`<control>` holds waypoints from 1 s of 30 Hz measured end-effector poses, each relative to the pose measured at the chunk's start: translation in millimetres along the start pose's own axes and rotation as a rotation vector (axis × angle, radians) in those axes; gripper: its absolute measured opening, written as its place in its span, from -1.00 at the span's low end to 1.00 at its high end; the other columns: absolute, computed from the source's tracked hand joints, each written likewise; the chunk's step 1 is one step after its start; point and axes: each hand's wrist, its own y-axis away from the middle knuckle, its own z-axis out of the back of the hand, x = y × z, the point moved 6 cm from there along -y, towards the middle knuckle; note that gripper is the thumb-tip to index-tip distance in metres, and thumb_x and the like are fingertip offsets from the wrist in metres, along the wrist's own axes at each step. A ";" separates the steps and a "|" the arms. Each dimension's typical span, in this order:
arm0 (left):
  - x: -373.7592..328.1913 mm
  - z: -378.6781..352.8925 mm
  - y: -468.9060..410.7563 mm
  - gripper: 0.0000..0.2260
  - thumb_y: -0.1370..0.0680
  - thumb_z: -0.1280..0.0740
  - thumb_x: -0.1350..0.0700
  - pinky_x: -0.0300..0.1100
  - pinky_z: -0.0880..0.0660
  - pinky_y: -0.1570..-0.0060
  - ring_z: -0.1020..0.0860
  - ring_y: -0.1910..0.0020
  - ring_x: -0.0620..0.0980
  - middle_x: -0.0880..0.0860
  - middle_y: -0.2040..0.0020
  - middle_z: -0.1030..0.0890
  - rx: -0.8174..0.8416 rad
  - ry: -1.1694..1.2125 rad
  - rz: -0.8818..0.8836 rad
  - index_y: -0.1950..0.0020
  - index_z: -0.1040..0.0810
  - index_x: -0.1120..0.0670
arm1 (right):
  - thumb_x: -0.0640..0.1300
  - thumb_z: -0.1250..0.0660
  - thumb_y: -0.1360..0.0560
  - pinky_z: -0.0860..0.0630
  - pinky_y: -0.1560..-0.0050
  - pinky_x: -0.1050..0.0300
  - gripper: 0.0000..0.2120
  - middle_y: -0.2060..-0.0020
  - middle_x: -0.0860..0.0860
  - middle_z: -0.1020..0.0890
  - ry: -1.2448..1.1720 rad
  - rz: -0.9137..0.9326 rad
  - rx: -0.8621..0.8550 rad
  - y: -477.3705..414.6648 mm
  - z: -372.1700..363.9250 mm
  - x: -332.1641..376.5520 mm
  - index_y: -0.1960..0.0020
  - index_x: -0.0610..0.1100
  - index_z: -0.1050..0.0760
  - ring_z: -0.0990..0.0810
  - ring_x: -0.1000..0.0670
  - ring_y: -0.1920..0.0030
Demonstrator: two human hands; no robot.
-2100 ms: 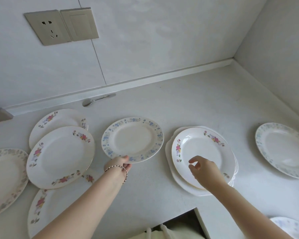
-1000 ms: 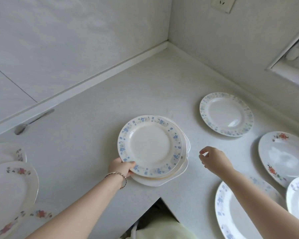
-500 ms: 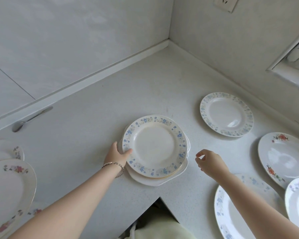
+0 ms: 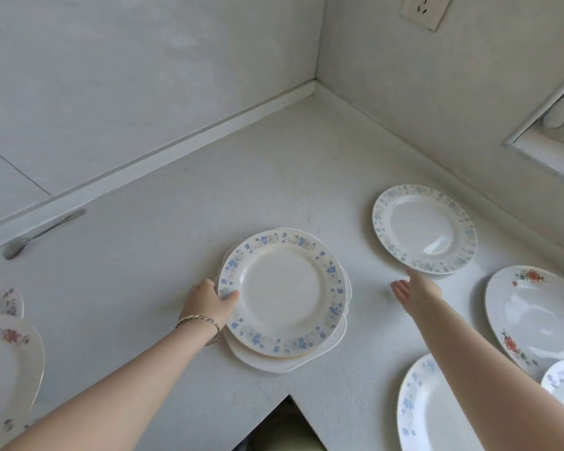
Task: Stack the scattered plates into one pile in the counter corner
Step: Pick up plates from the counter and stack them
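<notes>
The left hand (image 4: 209,302) grips the left rim of the blue-flowered plate (image 4: 282,292) topping the small pile (image 4: 287,361) mid-counter, short of the corner; the plates beneath show only as edges. The right hand (image 4: 415,292) reaches open-fingered to the near rim of a pale-rimmed plate (image 4: 424,227), fingertips hidden. Other plates are cut off at both frame edges.

lower plates (image 4: 284,364) mostly hidden under top plate (image 4: 282,292) | right fingers (image 4: 414,279) hidden behind hand

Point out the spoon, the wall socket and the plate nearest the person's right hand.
spoon (image 4: 43,234): head view, on its handle.
wall socket (image 4: 424,9): head view, on its faceplate.
pale-rimmed plate (image 4: 424,228): head view, on its bare centre.
</notes>
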 end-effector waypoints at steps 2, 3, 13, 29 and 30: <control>-7.2 8.9 -2.3 -0.66 -0.54 -0.24 -0.03 -0.13 -0.43 -0.01 -0.53 -0.13 0.14 0.14 -0.18 -0.52 -0.029 -0.062 -0.017 -0.18 -0.45 0.17 | -0.18 -0.24 -0.55 -0.40 -0.35 0.11 -0.55 -0.40 -0.10 -0.40 -0.196 -0.052 0.030 -12.3 -10.7 10.8 -0.42 -0.18 -0.28 -0.46 -0.03 -0.34; -10.5 13.4 -4.2 -0.72 -0.56 -0.22 -0.01 -0.13 -0.42 -0.02 -0.53 -0.13 0.13 0.13 -0.18 -0.53 -0.037 -0.095 -0.033 -0.15 -0.46 0.15 | -0.16 -0.24 -0.55 -0.40 -0.34 0.13 -0.53 -0.39 -0.04 -0.41 -0.268 -0.056 0.044 -16.2 -15.6 15.1 -0.43 -0.13 -0.25 -0.44 0.00 -0.36; 13.1 37.5 -22.0 -0.81 -0.53 -0.17 0.20 -0.19 -0.34 0.17 -0.45 0.17 0.09 0.02 0.23 -0.48 -0.078 -0.127 0.031 0.28 -0.35 0.02 | -0.41 -0.14 -0.56 -0.56 -0.08 0.14 -0.81 0.03 -0.09 -0.60 -0.436 -0.068 0.202 -16.3 -32.4 27.8 -0.10 -0.25 -0.45 -0.59 -0.04 -0.19; 63.4 45.0 -7.4 -0.83 -0.52 -0.19 0.21 -0.21 -0.36 0.16 -0.53 0.12 0.11 0.12 0.13 -0.60 -0.055 -0.020 0.076 0.26 -0.42 0.04 | -0.47 -0.17 -0.48 -0.65 0.35 0.17 -0.78 0.30 -0.11 -0.71 0.167 0.006 0.704 112.5 -15.7 -49.5 -0.04 -0.28 -0.48 -0.71 -0.04 0.33; 65.2 43.4 -5.5 -0.82 -0.51 -0.20 0.22 -0.21 -0.36 0.15 -0.53 0.12 0.11 0.12 0.12 -0.61 -0.048 -0.008 0.083 0.28 -0.42 0.03 | -0.47 -0.18 -0.47 -0.65 0.34 0.15 -0.78 0.29 -0.12 -0.71 0.201 0.000 0.708 114.2 -14.7 -57.6 -0.04 -0.28 -0.49 -0.71 -0.05 0.32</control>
